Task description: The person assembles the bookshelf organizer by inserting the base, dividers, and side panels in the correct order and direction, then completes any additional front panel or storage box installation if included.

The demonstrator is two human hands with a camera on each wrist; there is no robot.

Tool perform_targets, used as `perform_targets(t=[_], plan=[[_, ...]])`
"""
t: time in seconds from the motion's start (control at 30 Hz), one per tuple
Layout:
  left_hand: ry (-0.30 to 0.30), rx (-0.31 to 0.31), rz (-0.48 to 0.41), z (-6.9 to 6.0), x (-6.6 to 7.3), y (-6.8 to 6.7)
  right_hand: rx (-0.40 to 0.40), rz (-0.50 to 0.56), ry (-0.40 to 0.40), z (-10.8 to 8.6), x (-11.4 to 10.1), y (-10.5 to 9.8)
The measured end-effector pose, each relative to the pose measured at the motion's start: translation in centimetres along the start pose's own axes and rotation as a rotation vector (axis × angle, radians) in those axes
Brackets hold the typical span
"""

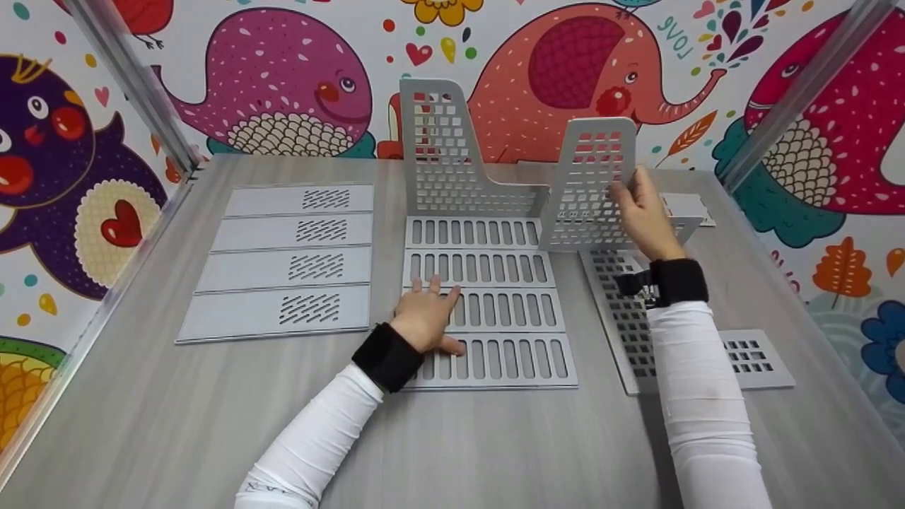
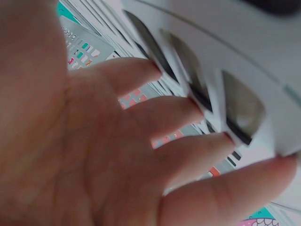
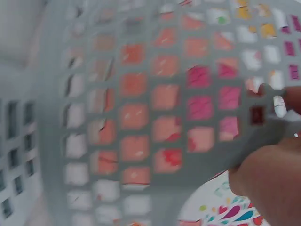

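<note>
My left hand [image 1: 424,314] rests with spread fingers on a flat grey panel [image 1: 495,331] with rows of long slots. In the left wrist view its fingertips touch the slotted panel [image 2: 211,47]. A stepped grey perforated panel [image 1: 463,116] stands upright along the slotted panel's far edge. To the right, my right hand [image 1: 647,215] grips the edge of a second upright perforated panel [image 1: 565,162], its thumb on one face. That panel [image 3: 162,193] fills much of the right wrist view, somewhat blurred. Whether the two upright panels touch, I cannot tell.
Four pale strips [image 1: 247,268] with diagonal slits lie at the left. Another perforated panel [image 1: 622,311] lies flat at the right, partly under my right forearm. A small white piece [image 1: 686,206] sits behind my right hand. A wall with cartoon animals [image 1: 283,78] borders the table.
</note>
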State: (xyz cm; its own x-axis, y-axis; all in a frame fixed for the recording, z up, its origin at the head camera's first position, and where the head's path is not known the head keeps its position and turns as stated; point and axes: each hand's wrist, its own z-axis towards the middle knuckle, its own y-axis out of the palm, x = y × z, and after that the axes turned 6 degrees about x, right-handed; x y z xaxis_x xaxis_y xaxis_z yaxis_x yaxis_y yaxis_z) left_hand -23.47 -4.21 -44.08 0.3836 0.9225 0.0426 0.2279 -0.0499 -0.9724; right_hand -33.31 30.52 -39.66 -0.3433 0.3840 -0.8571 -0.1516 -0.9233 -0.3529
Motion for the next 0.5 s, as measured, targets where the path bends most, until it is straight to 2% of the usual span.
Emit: perform_targets(t=[0.17, 0.3, 0.5], plan=[[0.002, -0.001, 0.007, 0.2, 0.1, 0.0, -0.056, -0.1, 0.077, -0.2, 1.9, -0.4], [0.009, 0.007, 0.024, 0.3, 0.0, 0.0, -0.049, -0.132, 0.062, -0.3, 1.9, 0.1], [0.023, 0.01, 0.011, 0.3, -0.2, 0.1, -0.027, -0.116, 0.05, -0.5, 1.7, 0.9]])
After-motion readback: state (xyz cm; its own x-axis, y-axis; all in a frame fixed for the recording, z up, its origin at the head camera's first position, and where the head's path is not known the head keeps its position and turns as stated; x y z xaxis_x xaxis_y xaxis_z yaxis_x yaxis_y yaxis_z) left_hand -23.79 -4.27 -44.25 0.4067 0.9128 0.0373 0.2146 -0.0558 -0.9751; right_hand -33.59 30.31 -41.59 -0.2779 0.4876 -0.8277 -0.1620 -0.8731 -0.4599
